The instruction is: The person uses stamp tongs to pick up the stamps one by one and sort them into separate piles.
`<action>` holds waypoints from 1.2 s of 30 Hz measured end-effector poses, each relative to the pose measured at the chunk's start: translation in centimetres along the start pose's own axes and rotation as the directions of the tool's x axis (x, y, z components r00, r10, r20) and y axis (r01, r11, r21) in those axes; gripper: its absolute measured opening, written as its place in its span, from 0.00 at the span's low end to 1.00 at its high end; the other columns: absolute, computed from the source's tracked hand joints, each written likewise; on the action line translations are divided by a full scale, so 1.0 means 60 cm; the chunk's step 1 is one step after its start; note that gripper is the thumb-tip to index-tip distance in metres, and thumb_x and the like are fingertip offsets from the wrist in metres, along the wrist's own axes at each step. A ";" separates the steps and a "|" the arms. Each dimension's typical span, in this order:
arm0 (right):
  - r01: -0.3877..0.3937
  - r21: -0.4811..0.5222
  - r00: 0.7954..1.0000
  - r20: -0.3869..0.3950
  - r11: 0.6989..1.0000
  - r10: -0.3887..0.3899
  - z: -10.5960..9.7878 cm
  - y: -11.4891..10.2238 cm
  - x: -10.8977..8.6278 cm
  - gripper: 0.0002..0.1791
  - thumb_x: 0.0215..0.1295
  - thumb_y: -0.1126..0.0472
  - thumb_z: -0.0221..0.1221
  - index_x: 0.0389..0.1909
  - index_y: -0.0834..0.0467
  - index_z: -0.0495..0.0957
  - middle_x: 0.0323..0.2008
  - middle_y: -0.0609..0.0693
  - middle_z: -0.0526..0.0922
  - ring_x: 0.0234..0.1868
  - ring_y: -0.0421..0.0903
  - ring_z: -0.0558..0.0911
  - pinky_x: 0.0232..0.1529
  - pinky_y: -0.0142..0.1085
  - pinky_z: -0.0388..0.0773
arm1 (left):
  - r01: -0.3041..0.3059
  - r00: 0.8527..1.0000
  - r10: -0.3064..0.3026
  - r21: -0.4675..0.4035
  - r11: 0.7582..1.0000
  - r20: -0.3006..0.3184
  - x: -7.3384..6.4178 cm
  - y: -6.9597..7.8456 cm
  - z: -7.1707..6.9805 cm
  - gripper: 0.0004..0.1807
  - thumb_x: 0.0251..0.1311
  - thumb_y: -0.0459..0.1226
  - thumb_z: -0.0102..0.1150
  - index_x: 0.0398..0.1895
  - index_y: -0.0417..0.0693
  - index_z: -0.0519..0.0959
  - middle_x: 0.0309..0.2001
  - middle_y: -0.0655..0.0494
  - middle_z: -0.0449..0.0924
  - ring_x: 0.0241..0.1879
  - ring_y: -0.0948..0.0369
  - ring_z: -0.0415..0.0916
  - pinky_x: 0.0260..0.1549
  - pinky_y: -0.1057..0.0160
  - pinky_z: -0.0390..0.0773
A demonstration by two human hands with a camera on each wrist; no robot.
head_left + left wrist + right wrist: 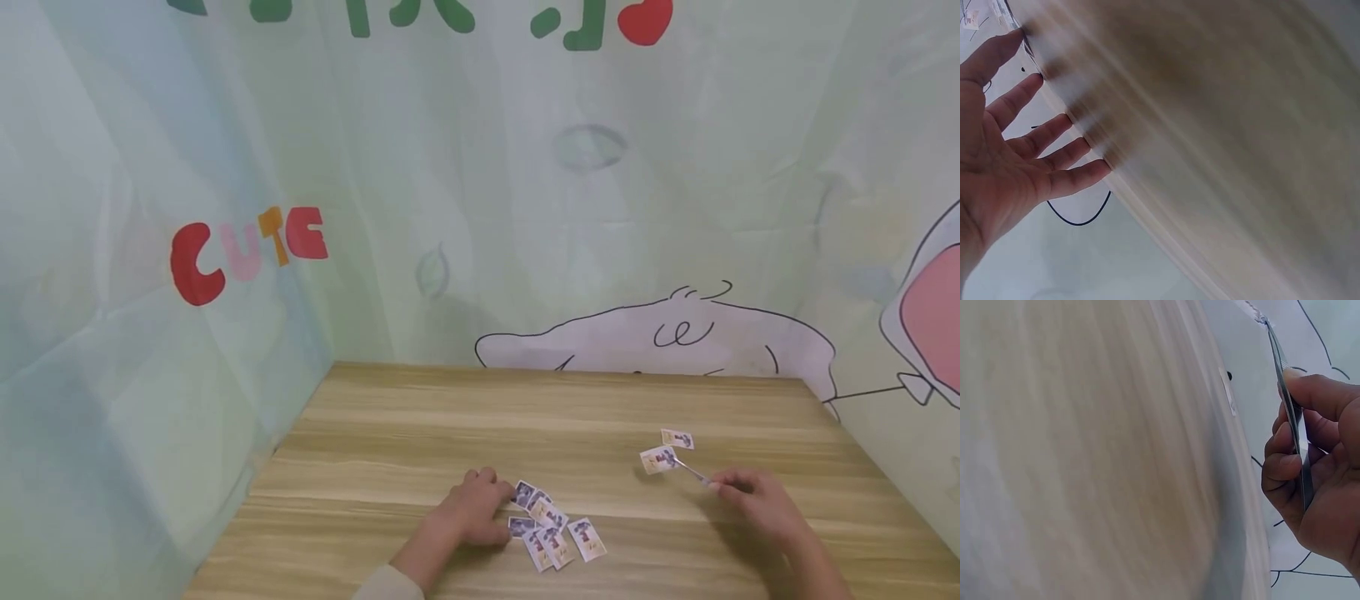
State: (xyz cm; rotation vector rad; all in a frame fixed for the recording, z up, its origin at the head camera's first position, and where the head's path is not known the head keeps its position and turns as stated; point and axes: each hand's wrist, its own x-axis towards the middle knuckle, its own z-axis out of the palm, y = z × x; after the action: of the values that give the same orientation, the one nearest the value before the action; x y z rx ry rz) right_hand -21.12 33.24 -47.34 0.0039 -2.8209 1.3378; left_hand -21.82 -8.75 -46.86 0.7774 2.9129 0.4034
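Note:
My right hand pinches a pair of metal tweezers between thumb and fingers. In the tweezers' tips is one corner of a small printed card, which appears lifted a little above the table. Just behind it a second small card lies flat. My left hand rests with its fingertips on the table, spread and fairly straight in the left wrist view. Right beside that hand lies a loose cluster of several small cards, some overlapping; whether the fingers touch them I cannot tell.
A wood-grain table carries all the cards. One card lies slightly apart at the cluster's right. Behind and to the left hangs a pale green cloth backdrop with printed letters and a cartoon animal, meeting the table's edges.

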 end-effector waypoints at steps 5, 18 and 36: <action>-0.017 -0.004 1.000 -0.015 1.000 0.017 -0.008 0.010 0.002 0.12 0.63 0.62 0.56 0.39 0.70 0.78 0.32 0.54 0.79 0.32 0.44 0.72 0.32 0.36 0.69 | 0.003 1.000 -0.003 -0.014 1.000 -0.005 0.001 0.001 0.001 0.29 0.41 0.47 0.65 0.52 0.50 0.77 0.41 0.53 0.69 0.37 0.58 0.63 0.32 0.58 0.71; -0.089 0.021 0.996 -0.018 0.996 0.090 -0.021 0.032 0.007 0.14 0.63 0.62 0.55 0.41 0.71 0.77 0.31 0.51 0.78 0.32 0.45 0.71 0.31 0.36 0.69 | -0.018 1.000 0.019 0.055 0.998 -0.017 0.001 0.015 0.005 0.26 0.43 0.47 0.65 0.49 0.52 0.78 0.40 0.52 0.70 0.38 0.56 0.67 0.33 0.57 0.74; -0.169 0.061 0.985 -0.035 0.984 0.172 -0.038 0.045 0.013 0.23 0.65 0.56 0.55 0.47 0.74 0.72 0.33 0.52 0.76 0.33 0.46 0.71 0.31 0.37 0.70 | -0.032 0.999 0.033 0.018 0.999 -0.018 0.002 0.012 0.004 0.25 0.41 0.42 0.66 0.48 0.48 0.78 0.40 0.53 0.71 0.38 0.58 0.67 0.35 0.60 0.74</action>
State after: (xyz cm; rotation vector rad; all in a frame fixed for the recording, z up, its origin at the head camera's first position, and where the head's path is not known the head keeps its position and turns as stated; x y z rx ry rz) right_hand -21.86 36.72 -47.97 -0.2664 -2.8034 1.4329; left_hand -21.54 -8.01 -46.91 0.8289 2.9281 0.3900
